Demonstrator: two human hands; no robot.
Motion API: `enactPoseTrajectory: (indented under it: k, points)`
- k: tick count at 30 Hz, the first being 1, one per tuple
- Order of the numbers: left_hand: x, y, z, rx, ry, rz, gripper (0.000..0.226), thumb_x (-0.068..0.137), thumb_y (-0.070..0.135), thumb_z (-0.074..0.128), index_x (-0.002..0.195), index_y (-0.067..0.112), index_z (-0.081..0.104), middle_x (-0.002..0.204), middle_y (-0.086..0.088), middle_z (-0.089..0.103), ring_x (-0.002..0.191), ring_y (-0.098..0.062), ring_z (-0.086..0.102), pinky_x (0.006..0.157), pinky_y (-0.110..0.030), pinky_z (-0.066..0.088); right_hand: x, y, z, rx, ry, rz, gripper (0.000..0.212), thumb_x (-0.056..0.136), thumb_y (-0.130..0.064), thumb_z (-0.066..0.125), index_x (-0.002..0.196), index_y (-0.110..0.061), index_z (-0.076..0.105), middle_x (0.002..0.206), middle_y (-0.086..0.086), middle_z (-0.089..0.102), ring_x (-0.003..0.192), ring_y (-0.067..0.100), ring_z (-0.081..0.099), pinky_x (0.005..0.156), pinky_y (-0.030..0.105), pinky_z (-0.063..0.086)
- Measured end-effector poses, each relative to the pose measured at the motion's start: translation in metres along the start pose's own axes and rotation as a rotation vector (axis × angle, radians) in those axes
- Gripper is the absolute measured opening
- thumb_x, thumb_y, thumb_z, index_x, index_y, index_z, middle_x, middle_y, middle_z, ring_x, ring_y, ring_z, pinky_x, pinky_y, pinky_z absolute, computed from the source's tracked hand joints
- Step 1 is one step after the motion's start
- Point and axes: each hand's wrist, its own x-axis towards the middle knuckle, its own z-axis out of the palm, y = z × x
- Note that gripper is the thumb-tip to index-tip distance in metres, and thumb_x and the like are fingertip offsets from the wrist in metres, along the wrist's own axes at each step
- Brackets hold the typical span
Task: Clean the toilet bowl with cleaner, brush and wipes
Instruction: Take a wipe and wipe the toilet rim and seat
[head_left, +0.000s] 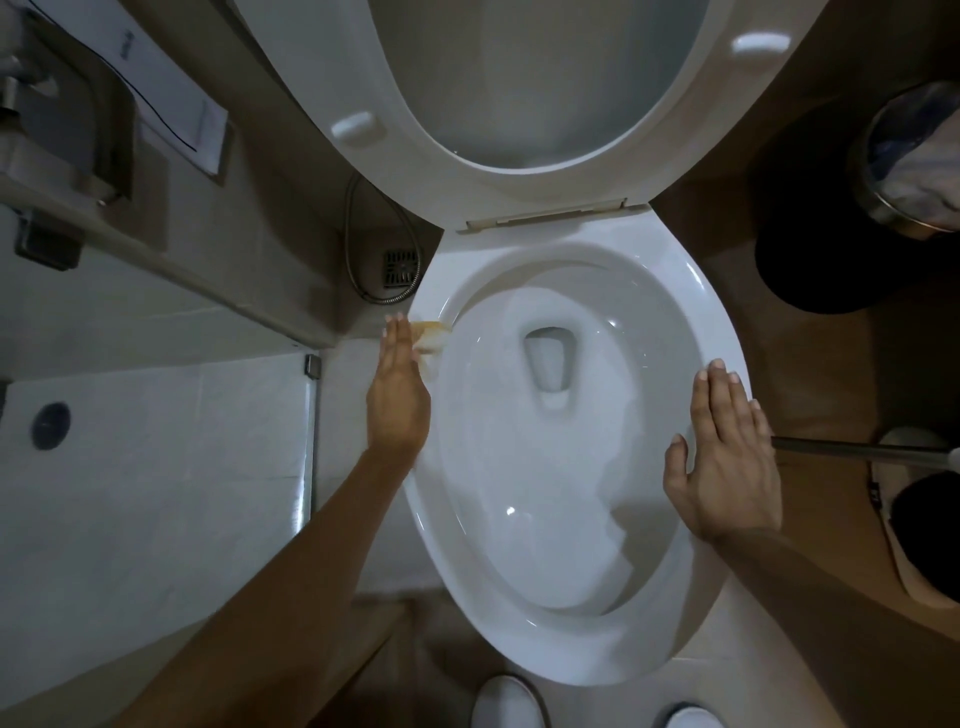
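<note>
Two hands sit on the toilet bowl (691, 291) rim: left hand (397, 395), fingers straight, presses a stained wipe (430, 343) on the left edge; right hand (727, 457) lies flat, empty, on the right edge. Water fills the bowl. A steel bin (883, 202) holds crumpled waste.

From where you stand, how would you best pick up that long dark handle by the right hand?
Grip the handle mid-shaft, coming from above. It lies nearly level, its near end behind the right hand, so the fingers can probably wrap across it.

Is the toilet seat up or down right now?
Up. The toilet seat stands raised behind the hinge, leaving the bare bowl rim exposed.
</note>
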Motion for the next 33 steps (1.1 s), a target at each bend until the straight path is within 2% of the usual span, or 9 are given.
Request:
enactPoseTrajectory:
  k: [2, 3, 6, 8, 13, 16, 19, 24, 33]
  points:
    - [0.019, 0.009, -0.015, -0.048, 0.058, -0.043, 0.049, 0.103, 0.009, 0.029, 0.151, 0.014, 0.019, 0.151, -0.016, 0.033, 0.118, -0.035, 0.055, 0.092, -0.046, 0.05, 0.0, 0.0, 0.0, -0.001, 0.002, 0.0, 0.072, 0.085, -0.031, 0.03, 0.151, -0.004, 0.021, 0.16, 0.01, 0.015, 0.147, 0.022, 0.015, 0.119, 0.038, 0.011]
    - [0.03, 0.014, -0.021, -0.054, 0.077, -0.05, 0.048, 0.104, 0.011, 0.028, 0.151, 0.015, 0.019, 0.152, -0.014, 0.032, 0.116, -0.034, 0.056, 0.092, -0.045, 0.049, 0.0, 0.0, 0.0, 0.0, 0.001, 0.001, 0.072, 0.085, -0.03, 0.031, 0.151, -0.004, 0.021, 0.16, 0.01, 0.016, 0.147, 0.022, 0.015, 0.119, 0.038, 0.011]
    - [0.062, 0.023, -0.032, -0.031, 0.084, -0.032, 0.056, 0.1, -0.002, 0.034, 0.151, 0.014, 0.019, 0.157, -0.005, 0.02, 0.132, -0.027, 0.042, 0.106, -0.036, 0.036, 0.0, 0.001, 0.0, 0.012, 0.001, 0.006, 0.073, 0.084, -0.03, 0.032, 0.151, -0.004, 0.022, 0.16, 0.01, 0.016, 0.147, 0.022, 0.016, 0.119, 0.037, 0.01]
    - [0.075, 0.025, -0.032, 0.063, 0.071, 0.022, 0.061, 0.096, -0.009, 0.036, 0.151, 0.012, 0.019, 0.158, -0.005, 0.018, 0.135, -0.026, 0.04, 0.107, -0.035, 0.035, 0.001, 0.0, 0.0, 0.012, 0.0, 0.004, 0.073, 0.084, -0.03, 0.033, 0.151, -0.004, 0.022, 0.16, 0.009, 0.016, 0.147, 0.021, 0.016, 0.119, 0.036, 0.009]
    - [0.058, 0.023, -0.007, 0.187, -0.156, 0.131, 0.067, 0.093, -0.015, 0.031, 0.152, 0.012, 0.012, 0.16, -0.004, 0.008, 0.146, -0.021, 0.014, 0.11, -0.034, 0.03, 0.0, 0.0, -0.001, 0.012, 0.002, 0.002, 0.072, 0.085, -0.03, 0.033, 0.151, -0.005, 0.021, 0.16, 0.009, 0.015, 0.147, 0.021, 0.015, 0.12, 0.035, 0.008]
    - [0.043, 0.008, 0.007, 0.179, -0.216, 0.231, 0.056, 0.101, 0.008, 0.031, 0.151, 0.007, 0.007, 0.16, -0.009, 0.003, 0.147, -0.021, 0.0, 0.119, -0.041, 0.014, 0.0, 0.0, -0.001, 0.019, 0.004, 0.0, 0.072, 0.084, -0.03, 0.032, 0.151, -0.004, 0.022, 0.16, 0.009, 0.015, 0.147, 0.021, 0.015, 0.12, 0.037, 0.009]
    - [0.03, -0.004, 0.008, 0.19, -0.257, 0.276, 0.058, 0.101, 0.033, 0.018, 0.152, 0.01, 0.0, 0.16, -0.004, -0.006, 0.145, -0.013, -0.011, 0.119, -0.034, -0.003, 0.0, 0.0, -0.001, 0.02, 0.001, 0.0, 0.072, 0.084, -0.03, 0.032, 0.151, -0.004, 0.021, 0.16, 0.01, 0.015, 0.147, 0.021, 0.015, 0.12, 0.037, 0.01]
    - [0.029, -0.012, 0.007, 0.203, -0.301, 0.326, 0.064, 0.096, 0.049, 0.007, 0.15, 0.019, -0.007, 0.157, 0.005, -0.013, 0.145, -0.011, -0.014, 0.117, -0.031, -0.007, 0.0, 0.0, -0.002, 0.012, -0.014, 0.005, 0.073, 0.085, -0.031, 0.031, 0.152, -0.005, 0.019, 0.16, 0.008, 0.013, 0.148, 0.02, 0.013, 0.12, 0.037, 0.009]
    - [0.09, 0.007, 0.009, 0.302, -0.38, 0.549, 0.068, 0.095, 0.051, 0.008, 0.152, 0.017, -0.004, 0.159, 0.004, -0.011, 0.146, -0.011, -0.011, 0.118, -0.035, -0.002, 0.0, 0.001, -0.001, 0.007, -0.014, 0.006, 0.071, 0.085, -0.031, 0.031, 0.151, -0.005, 0.022, 0.16, 0.009, 0.014, 0.148, 0.02, 0.013, 0.12, 0.038, 0.01]
